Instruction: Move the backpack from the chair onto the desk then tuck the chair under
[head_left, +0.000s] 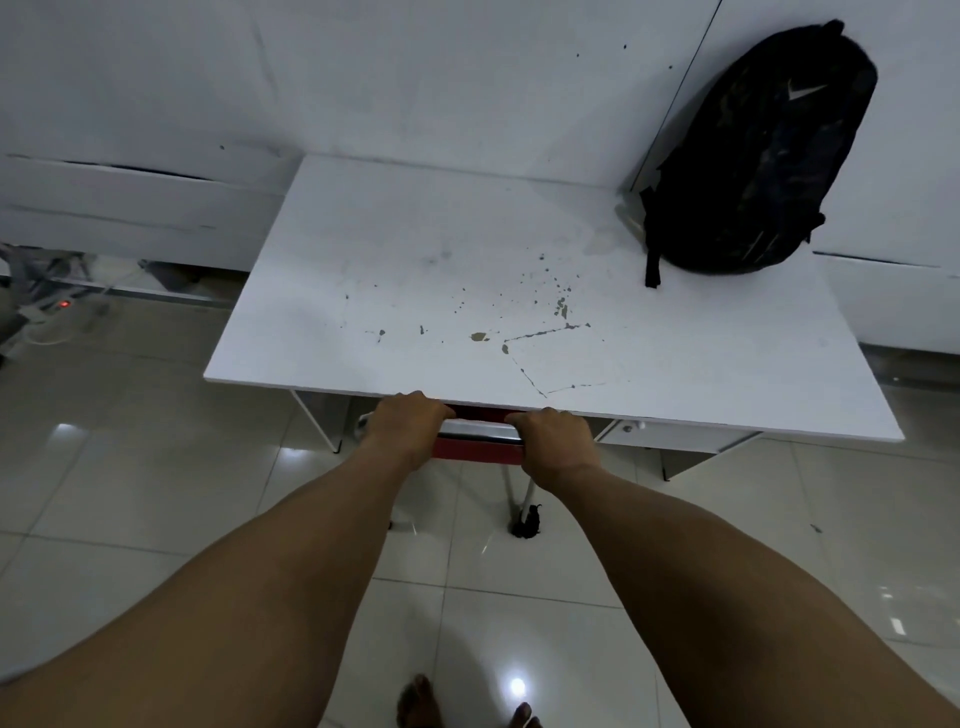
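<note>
Inspector: Report the position of the backpack (758, 150).

Technician: The backpack stands upright at the upper right of the frame, on the far right corner of the worktop (415, 270), leaning against the white wall (467, 67); one strap hangs down onto the surface; step one reads as complete.

Inspector: State of the hands?

Technician: The left hand (408, 423) and the right hand (556, 441) are both closed over the top rail of the chair (478, 441), at lower centre of the frame, just at the near edge of the worktop; fingers are curled over the rail; the arms are extended.

Inspector: Position of the chair?

Technician: Only the red backrest, a metal rail and one leg on the tiled floor (156, 467) are visible; the seat is hidden below the worktop; the chair appears almost fully tucked.

Inspector: Remaining work?

Technician: Probably a final short push, if any; then release of both hands; whether the backrest touches the worktop edge cannot be determined.
</note>
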